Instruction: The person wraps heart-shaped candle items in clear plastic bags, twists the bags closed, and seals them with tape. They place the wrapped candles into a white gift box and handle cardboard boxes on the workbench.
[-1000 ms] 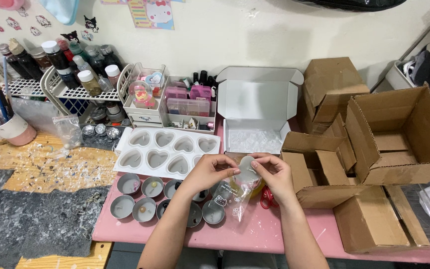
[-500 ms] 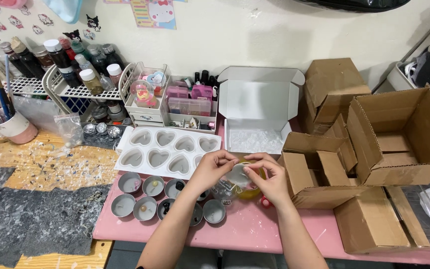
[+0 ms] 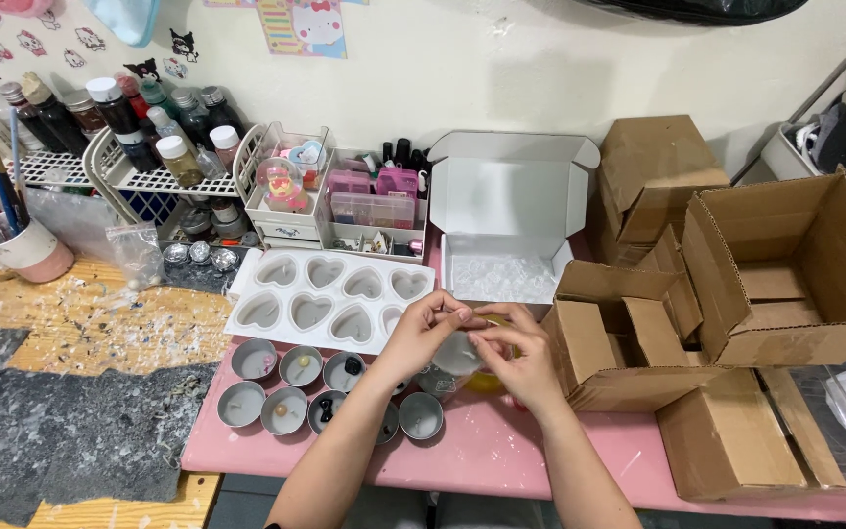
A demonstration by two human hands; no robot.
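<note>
Pinching together over the pink table (image 3: 501, 460), my left hand (image 3: 423, 333) and right hand (image 3: 516, 358) met on a small clear plastic bag (image 3: 462, 355) with something yellow inside. Both hands were nearly closed, fingertips nipped on the bag's top edge, which sat right between them, lifted just off the table. I judged this to be the bagging step, mouth of the bag being worked; the next move called for a steady pinch and a level hold so the contents stayed put. Just left of and below my left hand stood the round metal tins (image 3: 286, 387); beyond its fingers lay the white heart-shaped mould (image 3: 330, 299). Ahead of my right hand sat the open white box (image 3: 506, 230), and cardboard boxes (image 3: 727, 294) crowded its far side.
</note>
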